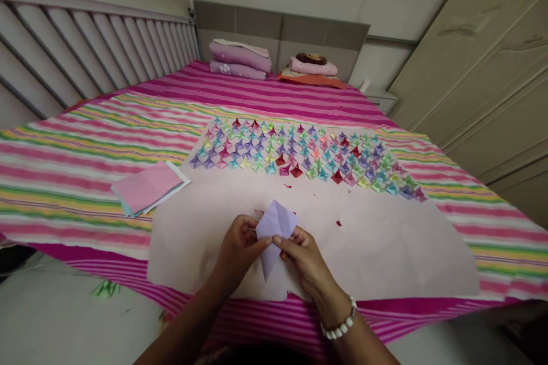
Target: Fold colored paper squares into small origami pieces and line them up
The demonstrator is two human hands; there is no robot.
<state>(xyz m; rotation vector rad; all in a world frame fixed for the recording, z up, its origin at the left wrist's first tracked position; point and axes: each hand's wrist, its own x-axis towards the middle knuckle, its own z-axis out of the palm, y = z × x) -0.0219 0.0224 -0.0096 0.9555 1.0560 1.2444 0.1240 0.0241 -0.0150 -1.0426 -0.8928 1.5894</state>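
Observation:
A sheet of lilac origami paper [277, 219], partly folded into a pointed kite-like shape, is held up between both hands over a large pale sheet [394, 245]. My left hand [240, 245] pinches its left side, thumb near the middle. On the right side, my right hand [302, 254] grips it with the thumb on the near face and fingers behind. The two thumbtips almost meet at its centre, and one tip of the paper points down below them. Beyond the hands, rows of small folded paper pieces [280, 161] in many colours stand on the pale sheet.
A stack of coloured paper [143, 185] lies left on the striped bedspread [77, 182]. Small red scraps [338, 223] dot the pale sheet. Folded lilac bedding [240, 57] and a pink pile [313, 67] rest by the headboard. A slatted rail [107, 45] runs along the left.

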